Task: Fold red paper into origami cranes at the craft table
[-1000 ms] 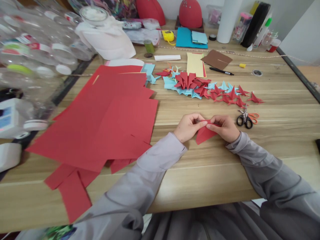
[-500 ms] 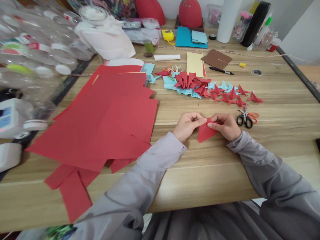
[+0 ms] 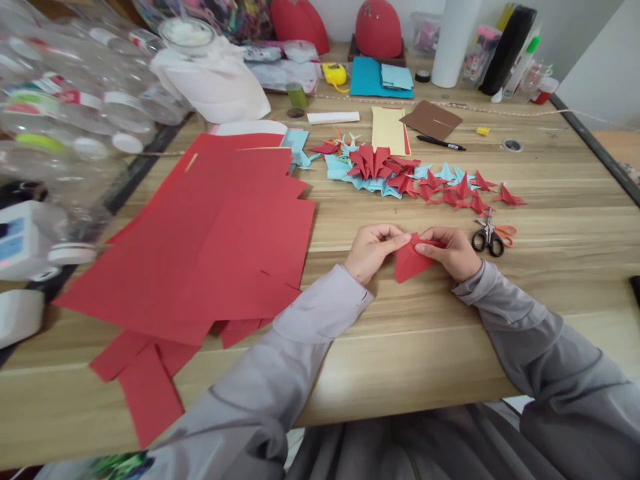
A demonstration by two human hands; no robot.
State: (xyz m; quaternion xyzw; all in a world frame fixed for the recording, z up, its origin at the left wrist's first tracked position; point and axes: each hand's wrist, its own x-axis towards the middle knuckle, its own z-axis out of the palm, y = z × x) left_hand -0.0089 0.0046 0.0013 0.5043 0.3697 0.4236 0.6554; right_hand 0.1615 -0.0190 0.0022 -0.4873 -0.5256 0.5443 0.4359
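Note:
Between my hands, just above the wooden table, is a small folded piece of red paper (image 3: 411, 263), its point toward me. My left hand (image 3: 375, 252) pinches its upper left edge between thumb and fingers. My right hand (image 3: 451, 252) pinches the upper right side, with the thumb across the front. Beyond them lie folded red paper cranes (image 3: 463, 189) and light blue ones (image 3: 446, 172), several of each. Nested red folded pieces (image 3: 371, 162) rest on blue ones. Scissors with black and orange handles (image 3: 493, 237) lie just right of my right hand.
Large red sheets (image 3: 240, 240) cover the table's left part. Clear plastic bottles (image 3: 85, 110) crowd the far left. Behind the cranes are yellow paper (image 3: 387, 130), brown paper (image 3: 431, 120), a black pen (image 3: 441, 143) and a tape measure (image 3: 335, 75). A white cylinder (image 3: 453, 47) stands at the back.
Both hands still hold the red paper in nearly the same place. The paper's top edge by the left fingertips has shifted slightly. The camera view has moved a little.

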